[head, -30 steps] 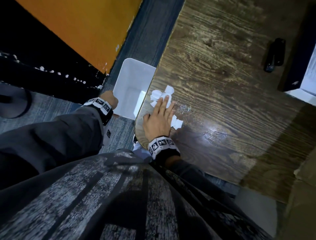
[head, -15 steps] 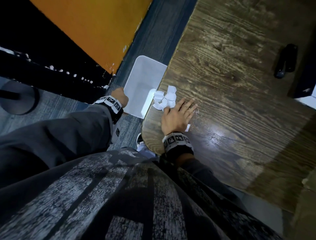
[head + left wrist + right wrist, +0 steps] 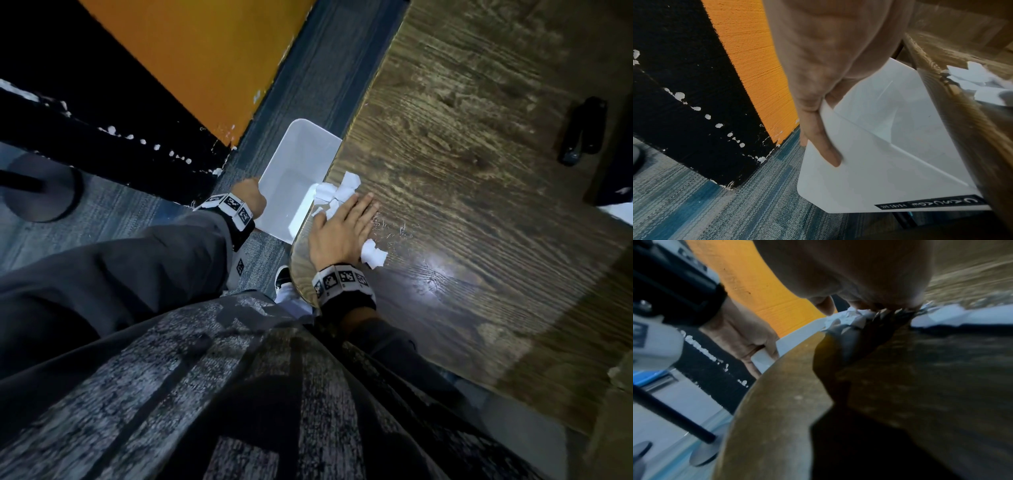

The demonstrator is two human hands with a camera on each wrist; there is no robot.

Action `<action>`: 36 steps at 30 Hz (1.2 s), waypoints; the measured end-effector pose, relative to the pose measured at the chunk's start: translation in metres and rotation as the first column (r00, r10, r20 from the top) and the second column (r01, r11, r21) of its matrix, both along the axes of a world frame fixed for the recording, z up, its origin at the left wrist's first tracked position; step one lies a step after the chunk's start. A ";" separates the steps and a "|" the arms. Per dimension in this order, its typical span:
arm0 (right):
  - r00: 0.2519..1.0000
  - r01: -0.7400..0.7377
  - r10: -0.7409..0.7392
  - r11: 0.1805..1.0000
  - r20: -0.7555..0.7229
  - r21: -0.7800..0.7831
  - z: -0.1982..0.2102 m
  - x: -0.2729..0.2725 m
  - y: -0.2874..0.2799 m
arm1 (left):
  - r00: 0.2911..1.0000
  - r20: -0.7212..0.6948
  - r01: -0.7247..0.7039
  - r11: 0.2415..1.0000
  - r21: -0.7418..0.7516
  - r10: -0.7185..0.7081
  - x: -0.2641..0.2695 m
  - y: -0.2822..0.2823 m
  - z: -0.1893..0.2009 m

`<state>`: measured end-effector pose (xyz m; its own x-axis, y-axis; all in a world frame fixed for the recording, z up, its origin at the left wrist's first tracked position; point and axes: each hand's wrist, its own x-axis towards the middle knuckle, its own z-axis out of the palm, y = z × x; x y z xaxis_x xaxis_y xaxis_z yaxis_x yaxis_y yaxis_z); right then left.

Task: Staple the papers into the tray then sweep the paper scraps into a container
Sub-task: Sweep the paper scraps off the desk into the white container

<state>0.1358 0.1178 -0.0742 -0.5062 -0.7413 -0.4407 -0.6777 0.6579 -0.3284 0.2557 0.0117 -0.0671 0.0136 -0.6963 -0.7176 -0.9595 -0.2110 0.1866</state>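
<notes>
Right hand (image 3: 342, 226) flat on paper scraps (image 3: 337, 192); left hand (image 3: 250, 197) grips container (image 3: 294, 164).

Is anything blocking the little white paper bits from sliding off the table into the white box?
Nothing visible. The white paper scraps lie at the wooden table's edge, with the open white plastic container held right below.

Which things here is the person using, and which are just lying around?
In use:
left hand holding white bin
right hand flat on the table
paper scraps

Lying about:
black stapler
</notes>
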 end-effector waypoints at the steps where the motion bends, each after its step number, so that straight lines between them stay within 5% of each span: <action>1: 1.000 0.000 0.000 1.000 0.005 0.000 -0.001 0.005 -0.002 | 1.000 -0.015 -0.008 1.000 0.003 0.008 0.000 0.000 0.000; 9: 0.979 -0.168 0.178 0.981 0.097 -0.100 0.002 0.035 -0.013 | 0.996 -0.081 -0.030 0.999 -0.012 0.029 0.005 0.001 0.001; 21: 0.782 -0.363 0.433 0.901 0.449 -0.239 -0.002 0.025 -0.041 | 0.994 -0.093 -0.055 0.998 -0.044 0.051 0.008 0.002 0.003; 28: 0.892 -0.185 0.294 0.931 0.345 -0.314 -0.002 0.022 -0.046 | 0.996 -0.078 -0.047 0.999 -0.013 0.046 0.008 0.002 0.003; 36: 0.888 -0.198 0.317 0.918 0.334 -0.343 -0.005 0.012 -0.047 | 0.998 -0.048 -0.030 0.999 -0.028 0.029 0.006 0.001 0.001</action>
